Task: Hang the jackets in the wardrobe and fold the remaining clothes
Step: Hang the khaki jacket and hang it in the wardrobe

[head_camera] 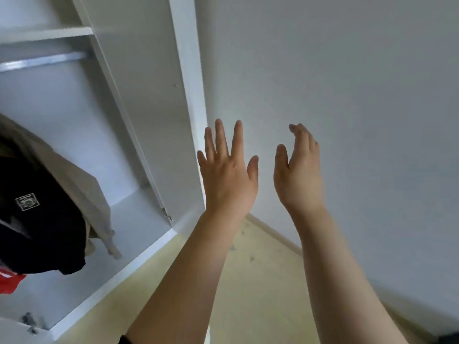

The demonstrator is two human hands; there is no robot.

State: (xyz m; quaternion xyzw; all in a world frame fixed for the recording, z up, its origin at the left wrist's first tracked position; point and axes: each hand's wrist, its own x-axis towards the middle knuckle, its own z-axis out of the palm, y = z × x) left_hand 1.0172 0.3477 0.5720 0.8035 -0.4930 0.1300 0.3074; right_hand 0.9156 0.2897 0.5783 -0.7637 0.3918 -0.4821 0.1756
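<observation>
Jackets hang inside the open white wardrobe at the left edge of the view: a black jacket with a small white square emblem in front, a beige fabric jacket just behind it, and a scrap of red-and-white cloth below. All three are cut off by the frame edge, so their hangers and upper parts cannot be seen, and whether the red piece is a separate garment cannot be told.

Neither hand holds anything. The left hand is raised with its back to the camera, fingers straight and spread, in front of the wardrobe's side panel. The right hand is raised just beside it, turned edge-on, fingers together and slightly bent forward, before the plain white wall. Both bare forearms rise from the bottom of the view.

A metal hanging rail runs under a white shelf at top left. Pale yellow flooring shows dark specks.
</observation>
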